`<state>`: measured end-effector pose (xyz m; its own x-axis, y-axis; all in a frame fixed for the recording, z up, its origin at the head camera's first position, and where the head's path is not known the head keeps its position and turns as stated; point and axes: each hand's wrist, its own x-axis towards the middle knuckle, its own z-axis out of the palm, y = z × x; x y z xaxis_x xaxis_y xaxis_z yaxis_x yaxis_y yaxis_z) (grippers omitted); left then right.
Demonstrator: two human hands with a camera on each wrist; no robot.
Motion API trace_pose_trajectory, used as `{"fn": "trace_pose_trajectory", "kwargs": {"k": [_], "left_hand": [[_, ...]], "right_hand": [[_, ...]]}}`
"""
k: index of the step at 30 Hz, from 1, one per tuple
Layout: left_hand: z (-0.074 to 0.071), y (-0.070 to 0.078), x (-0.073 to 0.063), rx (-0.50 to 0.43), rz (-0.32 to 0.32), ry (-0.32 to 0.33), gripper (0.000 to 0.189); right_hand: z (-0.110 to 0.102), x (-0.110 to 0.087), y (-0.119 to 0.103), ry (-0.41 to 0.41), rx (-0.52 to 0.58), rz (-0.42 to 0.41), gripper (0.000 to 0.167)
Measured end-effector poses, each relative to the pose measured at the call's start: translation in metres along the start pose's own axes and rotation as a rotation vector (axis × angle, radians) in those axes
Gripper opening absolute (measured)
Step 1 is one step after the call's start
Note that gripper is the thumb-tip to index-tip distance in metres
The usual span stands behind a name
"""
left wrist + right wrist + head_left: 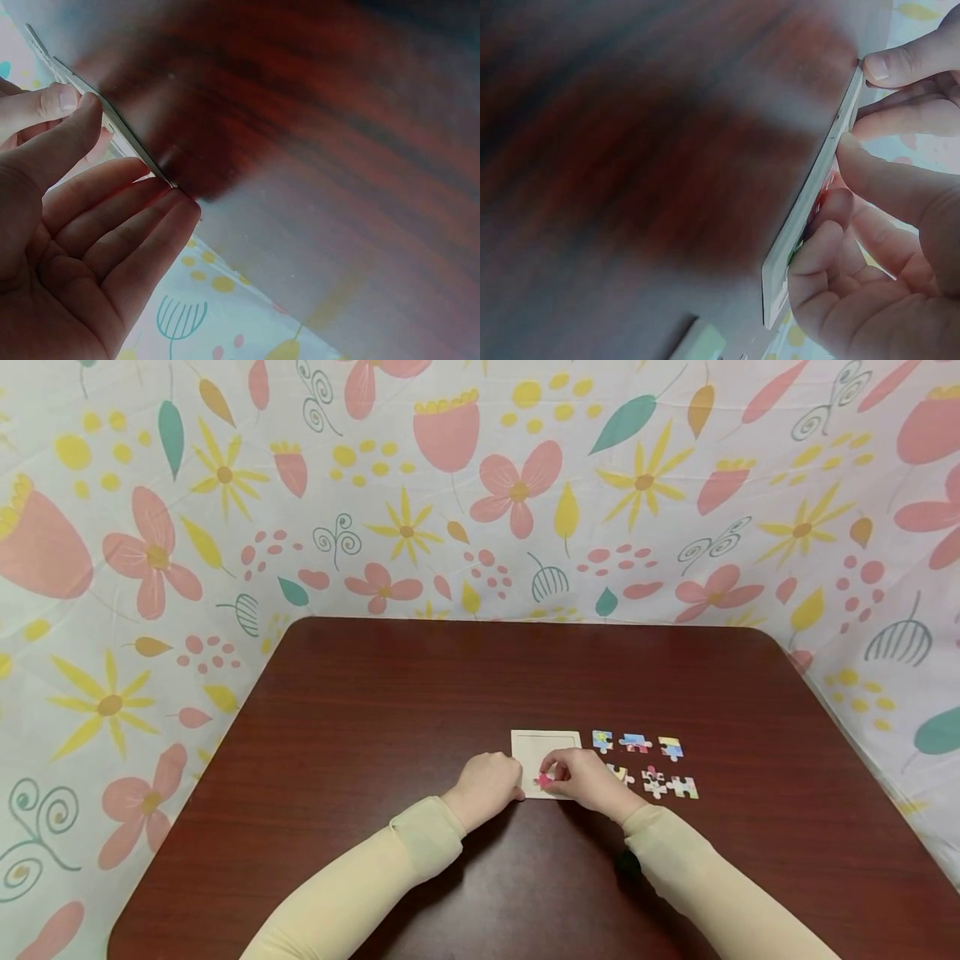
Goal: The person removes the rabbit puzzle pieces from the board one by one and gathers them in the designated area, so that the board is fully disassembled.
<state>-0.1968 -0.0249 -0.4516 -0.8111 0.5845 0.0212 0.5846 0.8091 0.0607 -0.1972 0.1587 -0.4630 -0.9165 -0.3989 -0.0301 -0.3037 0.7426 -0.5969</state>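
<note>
A square, pale wooden puzzle tray [531,747] lies flat on the table, with a thin line along its border. My left hand [486,781] holds the tray by its near left corner, thumb at the near edge and fingertips along the left side in the left wrist view. Over the near part of the tray, my right hand [585,777] pinches a pink jigsaw piece [543,781] between thumb and fingers. The right wrist view shows that hand's curled fingers against the tray [810,187], hiding most of the piece.
Right of the tray are loose jigsaw pieces in two rough rows: a blue-yellow piece [602,741], a blue-red piece [636,743] and another [671,748] behind, several paler pieces [654,783] in front. Dark brown table [390,693]; a flowered cloth [450,527] hangs behind it.
</note>
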Motion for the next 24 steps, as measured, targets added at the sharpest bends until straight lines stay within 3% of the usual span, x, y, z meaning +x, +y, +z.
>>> {"fn": "trace_pose_trajectory", "kwargs": {"k": [8, 18, 24], "left_hand": [[-0.0007, 0.0, -0.0011, 0.001, -0.001, 0.008, 0.026], [-0.0002, 0.0001, -0.0015, 0.011, 0.004, 0.022, 0.027], [0.0009, -0.0001, -0.0009, 0.01, 0.002, 0.022, 0.027]], "right_hand": [[0.0011, 0.002, 0.0016, -0.011, 0.006, 0.02, 0.015], [-0.0023, 0.0015, 0.0063, -0.023, 0.054, -0.033, 0.019], [-0.004, 0.0014, 0.0074, -0.061, 0.109, 0.011, 0.028]]}}
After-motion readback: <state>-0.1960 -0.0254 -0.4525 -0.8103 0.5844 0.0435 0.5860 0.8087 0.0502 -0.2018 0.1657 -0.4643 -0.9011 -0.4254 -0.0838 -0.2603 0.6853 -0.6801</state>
